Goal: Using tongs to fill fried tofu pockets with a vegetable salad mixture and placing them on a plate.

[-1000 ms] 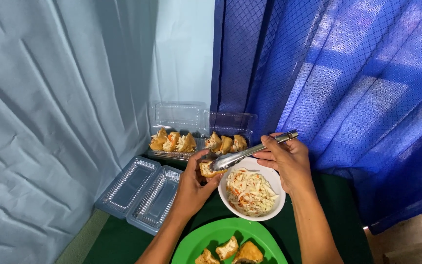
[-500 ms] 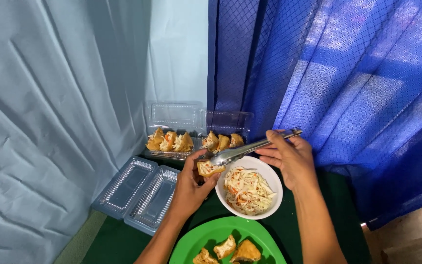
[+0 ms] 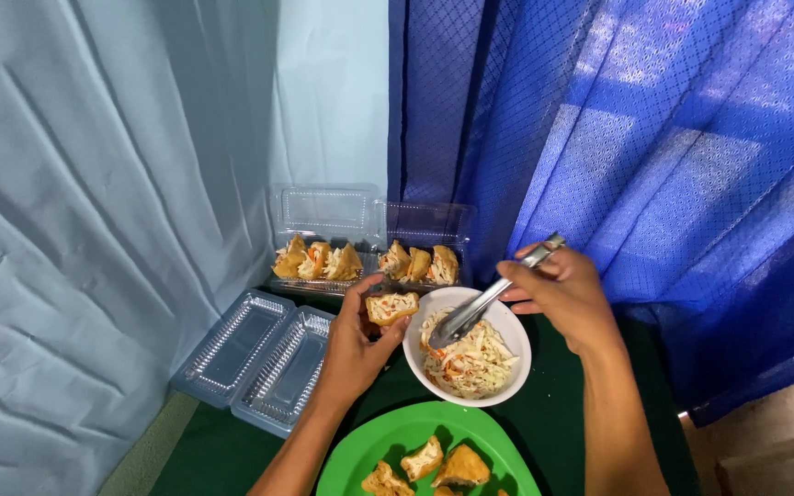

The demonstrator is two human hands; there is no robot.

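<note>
My left hand (image 3: 353, 347) holds a fried tofu pocket (image 3: 391, 307) stuffed with shredded vegetables, just left of a white bowl (image 3: 507, 331). The bowl holds shredded cabbage and carrot filling (image 3: 470, 363). My right hand (image 3: 569, 294) grips metal tongs (image 3: 484, 305), whose tips dip into the filling at the bowl's upper left. In front of the bowl, a green plate (image 3: 388, 436) carries several unfilled fried tofu pieces (image 3: 425, 459).
Two open clear plastic boxes (image 3: 328, 216) at the back hold several stuffed tofu pockets (image 3: 319, 262). Two empty clear plastic trays (image 3: 259, 354) lie at the left on the dark green tabletop (image 3: 553, 422). Pale blue cloth hangs to the left, deep blue curtain (image 3: 645, 138) to the right.
The tongs' tips have swung down from the tofu pocket in my left hand into the bowl's filling. My left hand has kept the pocket beside the bowl.
</note>
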